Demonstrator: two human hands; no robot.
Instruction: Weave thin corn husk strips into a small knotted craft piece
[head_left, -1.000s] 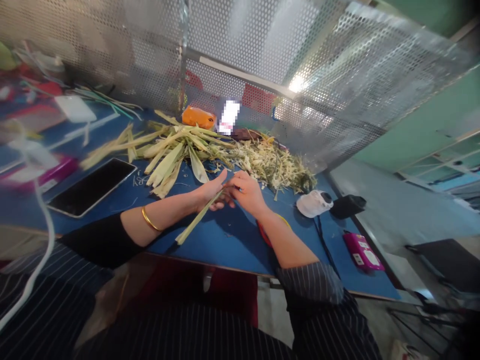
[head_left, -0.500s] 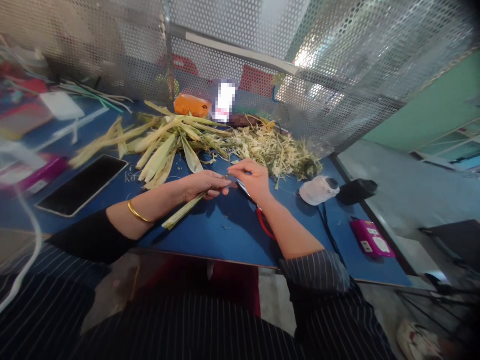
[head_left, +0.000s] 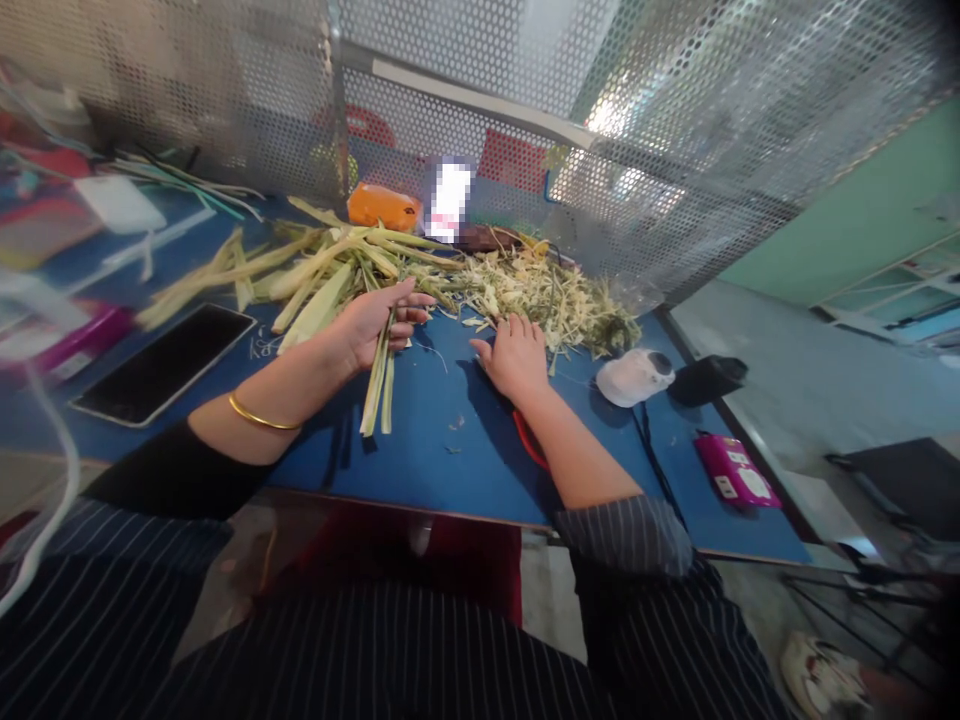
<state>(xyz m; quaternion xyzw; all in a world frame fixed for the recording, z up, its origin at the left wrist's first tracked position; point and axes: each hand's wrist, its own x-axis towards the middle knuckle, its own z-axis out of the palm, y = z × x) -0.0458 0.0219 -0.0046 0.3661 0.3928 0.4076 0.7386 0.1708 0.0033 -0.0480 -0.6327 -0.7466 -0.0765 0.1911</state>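
Note:
My left hand (head_left: 376, 325) is closed around a few narrow strips of dried corn husk (head_left: 379, 395), whose pale green ends hang down toward the table's front. To its right, my right hand (head_left: 517, 360) lies palm down with the thumb apart and the fingers stretched forward at the near edge of a heap of shredded husk (head_left: 540, 290). Under my right wrist shows the red handle of a pair of scissors (head_left: 528, 440); the rest is hidden. Behind my left hand a bunch of long corn husks (head_left: 315, 300) is spread out.
A phone (head_left: 165, 365) lies on the blue table (head_left: 442, 480) at left. At right are a white thread cone (head_left: 634, 377), a black one (head_left: 708, 380) and a purple packet (head_left: 736, 470). An orange packet (head_left: 384, 207) and a lit, blurred screen (head_left: 448, 200) stand before the perforated metal panel (head_left: 465, 75).
My hands have moved apart. The left has lifted away and turned the strips more upright; the right has gone forward to the shredded heap and opened over the scissors.

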